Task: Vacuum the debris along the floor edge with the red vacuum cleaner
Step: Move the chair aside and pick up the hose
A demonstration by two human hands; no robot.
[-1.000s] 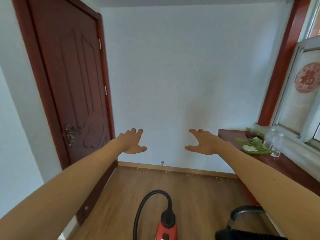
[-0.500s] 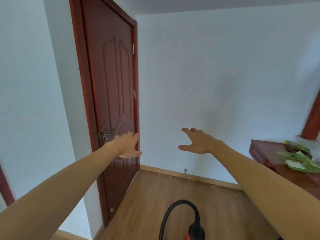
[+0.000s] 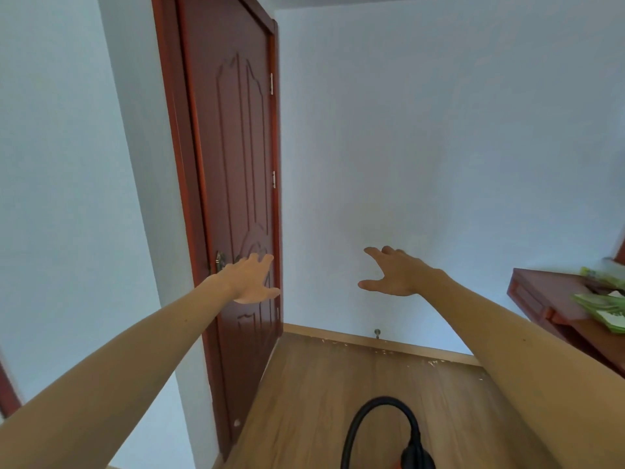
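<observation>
Both arms reach forward at chest height. My left hand (image 3: 253, 279) is open, fingers spread, in front of the dark red door. My right hand (image 3: 394, 274) is open too, in front of the white wall. Neither holds anything. Pale debris (image 3: 382, 350) lies scattered along the wooden skirting where the far wall meets the floor. Of the red vacuum cleaner only the black hose loop (image 3: 378, 421) and a black connector (image 3: 417, 456) show at the bottom edge, well below and behind both hands; its red body is almost cut off.
A dark red door (image 3: 236, 198) stands on the left, with a brass handle (image 3: 220, 260). A red-brown cabinet (image 3: 548, 299) with green items (image 3: 605, 306) juts in at right. A small door stopper (image 3: 377, 332) sticks up by the skirting. Wood floor (image 3: 321, 401) stretches between.
The view has swung left and slightly up: the door now fills more of the left, the window and most of the vacuum's red body have left the frame. Both hands stay open and outstretched.
</observation>
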